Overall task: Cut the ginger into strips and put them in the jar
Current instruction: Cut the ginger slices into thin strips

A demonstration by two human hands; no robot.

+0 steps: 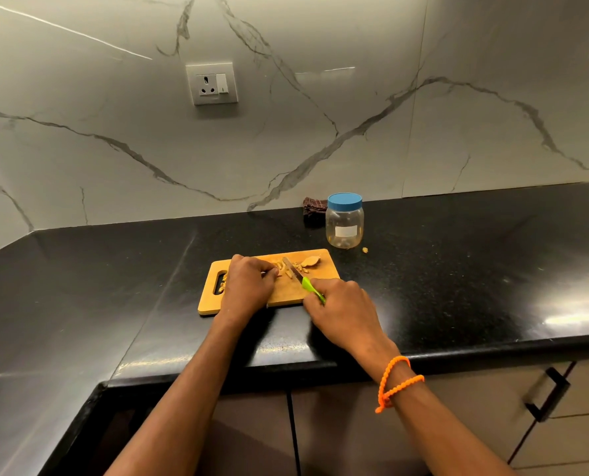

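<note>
Head view: knife (298, 277) over ginger (287, 269)

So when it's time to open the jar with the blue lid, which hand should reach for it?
Probably the left hand. It only steadies ginger on the cutting board, so it can let go easily. The right hand is nearer the jar, but grips the green-handled knife and must put it down first.

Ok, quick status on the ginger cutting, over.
Right hand grips knife, left hand pins ginger on board. Jar lidded. Nothing blocking.
</note>
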